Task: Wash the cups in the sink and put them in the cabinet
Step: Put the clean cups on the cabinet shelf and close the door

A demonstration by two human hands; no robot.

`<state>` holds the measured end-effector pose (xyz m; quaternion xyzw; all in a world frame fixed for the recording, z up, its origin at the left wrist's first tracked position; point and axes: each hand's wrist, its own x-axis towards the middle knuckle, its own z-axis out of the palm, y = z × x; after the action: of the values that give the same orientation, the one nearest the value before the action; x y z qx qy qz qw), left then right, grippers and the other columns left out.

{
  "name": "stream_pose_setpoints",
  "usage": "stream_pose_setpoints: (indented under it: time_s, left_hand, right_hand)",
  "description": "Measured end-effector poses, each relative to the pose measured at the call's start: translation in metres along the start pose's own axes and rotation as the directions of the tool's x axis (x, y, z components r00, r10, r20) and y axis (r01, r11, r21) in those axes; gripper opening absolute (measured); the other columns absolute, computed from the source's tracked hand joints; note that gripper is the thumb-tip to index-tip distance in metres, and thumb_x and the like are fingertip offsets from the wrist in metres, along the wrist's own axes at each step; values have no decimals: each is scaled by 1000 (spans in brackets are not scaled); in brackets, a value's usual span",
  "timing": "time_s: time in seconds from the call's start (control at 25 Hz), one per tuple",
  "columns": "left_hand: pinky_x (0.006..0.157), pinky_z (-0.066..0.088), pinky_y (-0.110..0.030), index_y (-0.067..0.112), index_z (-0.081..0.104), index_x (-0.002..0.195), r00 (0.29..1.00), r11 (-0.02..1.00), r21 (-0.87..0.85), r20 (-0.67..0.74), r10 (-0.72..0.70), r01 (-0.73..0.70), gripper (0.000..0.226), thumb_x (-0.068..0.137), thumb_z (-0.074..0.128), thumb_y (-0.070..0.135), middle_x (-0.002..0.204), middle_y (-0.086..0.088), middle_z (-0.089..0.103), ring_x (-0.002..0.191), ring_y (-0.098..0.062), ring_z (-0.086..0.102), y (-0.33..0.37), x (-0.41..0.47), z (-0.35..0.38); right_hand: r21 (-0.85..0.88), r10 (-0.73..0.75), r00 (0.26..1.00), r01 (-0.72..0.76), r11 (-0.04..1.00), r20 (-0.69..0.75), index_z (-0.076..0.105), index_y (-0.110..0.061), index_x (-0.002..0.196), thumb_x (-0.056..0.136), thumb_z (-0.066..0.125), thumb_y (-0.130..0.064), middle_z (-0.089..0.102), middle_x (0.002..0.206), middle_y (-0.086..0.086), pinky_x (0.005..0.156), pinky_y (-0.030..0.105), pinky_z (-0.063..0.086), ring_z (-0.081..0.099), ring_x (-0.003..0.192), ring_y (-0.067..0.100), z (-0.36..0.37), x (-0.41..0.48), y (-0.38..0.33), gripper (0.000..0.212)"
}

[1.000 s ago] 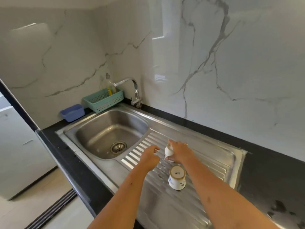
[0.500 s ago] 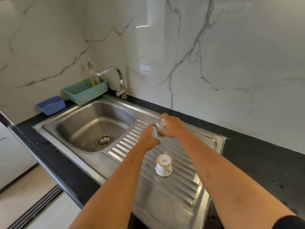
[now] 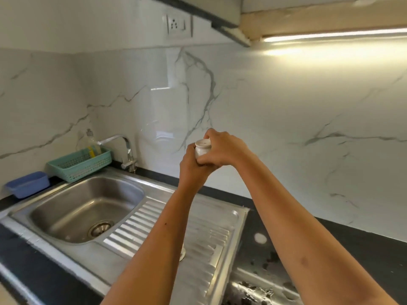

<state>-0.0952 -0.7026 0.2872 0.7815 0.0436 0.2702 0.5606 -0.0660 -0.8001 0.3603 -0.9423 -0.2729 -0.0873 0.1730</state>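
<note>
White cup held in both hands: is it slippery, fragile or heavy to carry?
Likely slippery: the white cup looks glazed, and water spots the counter, so it may be wet. Probably rigid and breakable; it looks ceramic. Seems light: the left hand and right hand wrap most of it.

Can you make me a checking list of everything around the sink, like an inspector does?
Surface: steel sink with a ribbed drainboard, set in a black counter; wet patches on the counter at right.
Job's things: one white cup, held in the air above the drainboard. A pale edge peeks out beside the left forearm, too hidden to name.
Clutter: green basket holding a soap bottle; blue tub beside it.
Hands: left hand and right hand both grip the white cup.
Cables: nothing seen; the wall socket has nothing plugged in.
Surroundings: tap, marble wall, light strip under a cabinet.
</note>
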Motion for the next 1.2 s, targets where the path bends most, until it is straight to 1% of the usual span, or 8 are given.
stream_pose_setpoints:
  time_s: [0.24,0.44,0.6,0.72,0.8,0.96,1.08,1.2]
  left_hand:
    - [59,46,-15,21,52,118,948,959,-3,-155,279,-283,53,72,78,26,92,12,61,77,-5,59,115,-23,26]
    - [59,41,-14,18,52,118,852,867,-22,-199,485,-498,52,72,76,24,93,10,60,80,-10,56,215,-13,41]
    - [59,38,-14,19,50,122,794,807,39,-154,588,-590,57,75,74,38,97,9,57,83,-12,53,290,15,52]
    - [75,52,-32,23,53,116,843,837,-99,-74,533,-539,60,68,79,46,101,5,63,90,-17,60,337,47,67]
    - [79,51,-34,22,51,119,884,872,-168,-1,467,-460,63,68,81,43,110,0,62,95,-19,60,355,69,80]
    - [78,52,-33,19,49,126,923,930,-88,120,365,-357,69,67,81,38,117,-3,57,102,-22,58,371,108,106]
    - [59,42,-25,11,56,115,940,953,58,191,283,-298,61,67,82,38,104,-5,58,90,-20,58,378,121,121]
    - [66,40,-27,8,57,107,945,913,270,205,256,-306,55,69,81,38,96,-6,55,85,-20,54,382,128,135]
  right_hand:
    - [-3,-66,966,67,998,-249,40,-31,124,69,68,-47,55,99,-5,73,32,48,57,82,19,-119,-69,3,64]
    - [25,-152,857,189,982,-492,41,-35,118,69,70,-47,59,99,-5,74,36,54,60,84,18,-205,-98,13,58]
    - [63,-214,784,306,950,-583,55,-33,108,70,70,-52,61,103,-11,77,34,55,60,91,11,-279,-95,29,45]
    - [106,-182,722,334,937,-667,62,-25,116,91,55,-45,63,110,-10,81,26,47,58,98,9,-334,-80,59,33]
    - [61,-76,677,176,982,-732,60,-16,124,97,50,-32,62,124,2,93,32,45,56,112,18,-363,-63,94,33]
    - [-60,200,777,-292,955,-597,49,-15,136,94,50,-14,47,143,9,108,33,35,44,130,27,-377,-34,164,42]
    - [-197,242,800,-406,893,-549,47,-16,137,92,51,-15,45,144,6,104,29,32,41,132,25,-371,-24,182,45]
    - [-347,243,849,-430,833,-469,37,-17,142,89,56,-20,40,145,5,105,31,30,38,133,25,-369,-14,187,56]
